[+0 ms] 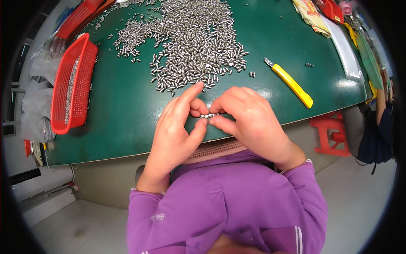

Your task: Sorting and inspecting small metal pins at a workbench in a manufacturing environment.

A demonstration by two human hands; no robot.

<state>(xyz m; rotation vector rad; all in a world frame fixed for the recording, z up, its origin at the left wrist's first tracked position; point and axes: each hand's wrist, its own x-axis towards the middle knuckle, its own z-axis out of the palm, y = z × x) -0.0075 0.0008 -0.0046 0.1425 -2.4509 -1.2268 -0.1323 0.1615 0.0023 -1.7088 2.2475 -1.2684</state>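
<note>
Between my two hands, just over the table's near edge, a short row of small shiny metal pieces [210, 115] is pinched side by side. My left hand [174, 122] closes thumb and a bent finger on its left end, with the index finger stretched forward toward the pile. Thumb and fingers of my right hand [251, 118] close around the right end and hide part of it. Beyond my fingertips spreads a large pile of pointed, bullet-shaped metal pieces [198, 42].
A yellow utility knife [292, 86], blade out, lies right of the pile on the green table [122, 101]. At left stands a red perforated basket [86, 72] holding more pieces. A pinkish perforated tray [215, 149] sits below the table edge. A red stool [332, 133] stands at right.
</note>
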